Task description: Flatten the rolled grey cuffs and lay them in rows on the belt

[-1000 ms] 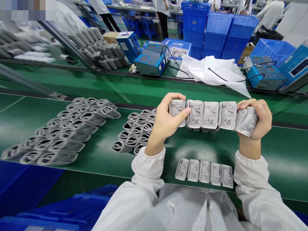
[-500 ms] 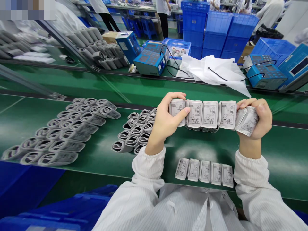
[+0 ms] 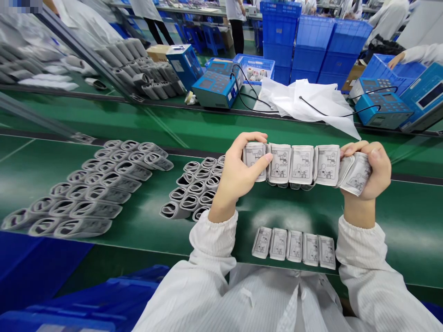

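Note:
Between my two hands a row of rolled grey blood-pressure cuffs [image 3: 302, 164] is held up above the green bench, printed diagrams facing me. My left hand [image 3: 238, 173] is closed round the left end cuff, thumb across its front. At the other end, my right hand [image 3: 375, 168] grips the rightmost cuff [image 3: 358, 174], which tilts away from the row. Below my hands, a second row of cuffs [image 3: 295, 246] lies flat near the bench's front edge. Left of my left hand stands a group of rolled cuffs [image 3: 195, 186], partly hidden by that hand and forearm.
A larger batch of rolled cuffs [image 3: 100, 189] sits on the left of the green bench [image 3: 408, 226]. Beyond a raised ledge are blue testers [image 3: 216, 87], white sheets [image 3: 304, 99] and stacked blue crates [image 3: 313, 41]. Another person's hand [image 3: 396, 60] is at a crate, far right.
Both my hands and the held row of cuffs stay in place. At the far right, another person's hand and sleeve have come in over a blue crate.

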`<move>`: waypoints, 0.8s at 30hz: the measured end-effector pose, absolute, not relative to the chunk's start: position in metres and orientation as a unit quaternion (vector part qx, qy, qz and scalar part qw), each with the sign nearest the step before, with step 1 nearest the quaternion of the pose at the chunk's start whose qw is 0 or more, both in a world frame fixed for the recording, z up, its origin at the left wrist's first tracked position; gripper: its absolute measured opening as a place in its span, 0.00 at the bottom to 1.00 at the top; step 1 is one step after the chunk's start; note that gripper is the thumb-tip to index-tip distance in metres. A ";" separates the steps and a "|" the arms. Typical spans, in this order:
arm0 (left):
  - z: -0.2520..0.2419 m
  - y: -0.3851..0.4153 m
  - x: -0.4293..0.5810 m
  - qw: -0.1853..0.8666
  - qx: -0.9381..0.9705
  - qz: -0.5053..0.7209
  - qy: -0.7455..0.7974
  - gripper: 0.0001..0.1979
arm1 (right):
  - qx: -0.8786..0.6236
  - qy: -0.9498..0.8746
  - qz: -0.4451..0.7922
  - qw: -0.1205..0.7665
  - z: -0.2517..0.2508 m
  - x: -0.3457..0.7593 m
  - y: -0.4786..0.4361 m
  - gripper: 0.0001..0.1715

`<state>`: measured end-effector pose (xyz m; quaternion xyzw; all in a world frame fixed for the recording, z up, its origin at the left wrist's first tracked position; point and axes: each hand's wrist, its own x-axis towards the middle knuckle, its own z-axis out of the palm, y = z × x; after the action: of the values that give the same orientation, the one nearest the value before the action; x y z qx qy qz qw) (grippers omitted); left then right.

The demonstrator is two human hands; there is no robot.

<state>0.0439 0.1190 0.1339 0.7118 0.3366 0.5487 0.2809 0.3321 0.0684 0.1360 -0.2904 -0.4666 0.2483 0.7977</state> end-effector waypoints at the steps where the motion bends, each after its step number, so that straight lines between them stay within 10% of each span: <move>1: 0.134 0.119 0.044 0.281 0.713 0.546 0.338 0.14 | -0.291 -0.466 0.249 0.798 0.136 0.332 0.068 0.18; 24: 0.137 0.116 0.045 0.277 0.709 0.551 0.343 0.13 | -0.293 -0.471 0.244 0.796 0.136 0.333 0.069 0.19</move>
<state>0.0455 0.1162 0.1366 0.7088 0.3428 0.5507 0.2772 0.3328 0.0689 0.1359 -0.2925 -0.4709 0.2445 0.7955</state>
